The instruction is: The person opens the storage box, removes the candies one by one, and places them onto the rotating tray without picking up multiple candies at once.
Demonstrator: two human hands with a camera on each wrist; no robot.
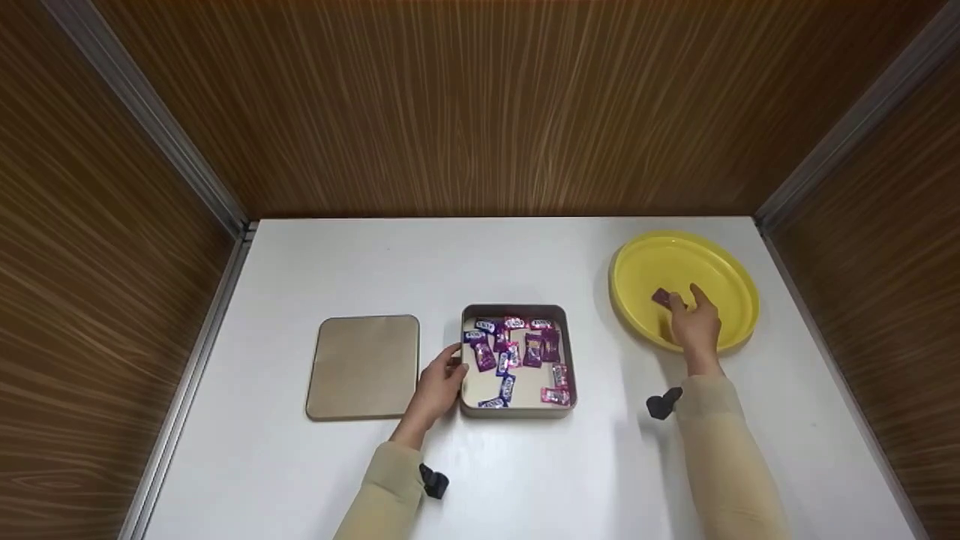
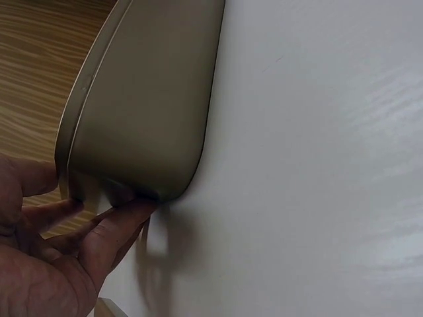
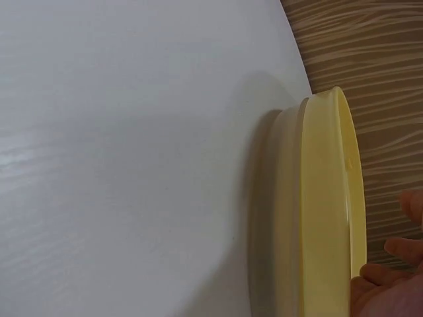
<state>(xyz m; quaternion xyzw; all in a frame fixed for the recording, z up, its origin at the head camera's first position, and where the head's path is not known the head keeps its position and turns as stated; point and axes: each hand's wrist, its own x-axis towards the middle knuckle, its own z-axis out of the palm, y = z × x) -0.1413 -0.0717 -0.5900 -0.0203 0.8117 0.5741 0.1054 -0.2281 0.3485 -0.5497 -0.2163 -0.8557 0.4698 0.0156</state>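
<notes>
With the dark purple packet (image 1: 661,297) beside my thumb, over the yellow plate (image 1: 652,259), I judge it best to handle it lightly and clear of the rim. My right grip (image 1: 696,330) has thumb and first finger apart (whether hidden fingers pinch the packet, I cannot tell). My left grip (image 1: 437,386), loosely spread, touches the tin (image 1: 517,413) on the worktop (image 1: 555,480).

The left hand (image 1: 437,386) has bent fingers; the right hand (image 1: 696,327) extends farther forward, thumb and forefinger apart.
</notes>
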